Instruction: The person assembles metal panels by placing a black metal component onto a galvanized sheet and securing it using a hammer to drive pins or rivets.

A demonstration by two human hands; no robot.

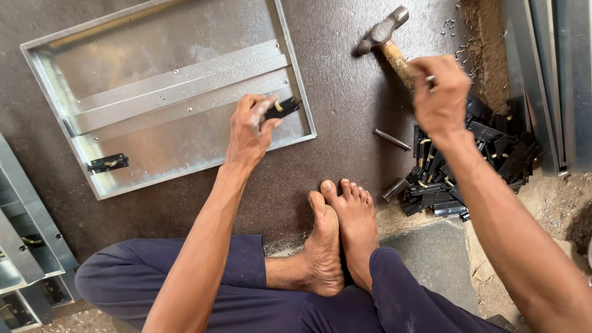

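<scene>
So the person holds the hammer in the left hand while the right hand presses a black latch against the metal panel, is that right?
Not quite: the hands are swapped. In the head view the right hand holds the hammer, and the left hand presses the black latch against the metal panel.

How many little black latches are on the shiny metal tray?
2: one black latch fixed near the galvanised metal tray's lower-left edge, another black latch under the left hand. More lie piled off-tray.

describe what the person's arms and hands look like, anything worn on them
Both arms are bare along all that shows, with no sleeves in view. The left hand and right hand wear no gloves, rings, watch or bands. Fingers are bare too. The only clothing visible is dark navy trousers on the legs.
</scene>
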